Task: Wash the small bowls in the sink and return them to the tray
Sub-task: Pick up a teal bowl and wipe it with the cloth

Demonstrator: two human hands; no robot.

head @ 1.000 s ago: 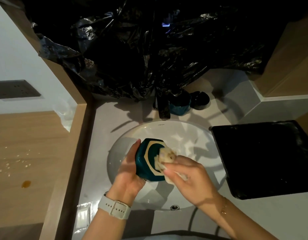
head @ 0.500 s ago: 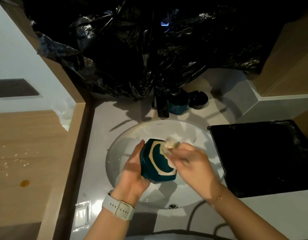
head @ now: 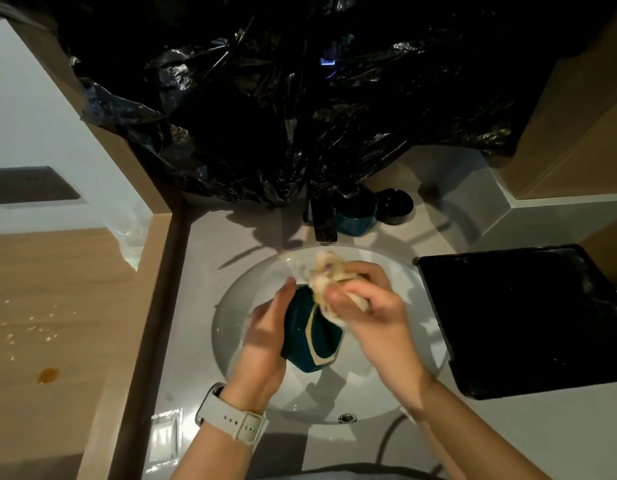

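Note:
A small teal bowl [head: 308, 336] with a cream hexagonal rim is held on its side over the white sink [head: 230, 306]. My left hand [head: 265, 327] grips the bowl from the left. Against the bowl's upper rim my right hand [head: 365, 306] presses a crumpled pale cloth [head: 326, 271]. A second teal bowl [head: 355, 216] and a black bowl [head: 393, 206] stand behind the sink beside the tap [head: 322, 220]. The black tray [head: 528, 323] lies to the right of the sink.
Black plastic sheeting [head: 300, 98] hangs over the back wall above the tap. A wooden counter [head: 47, 306] with crumbs and a brown stain lies to the left, lower than the sink top. Wooden panels rise at the right.
The bowl has turned so its opening faces more to the right. My right hand with the cloth has moved up from inside the bowl to its upper rim.

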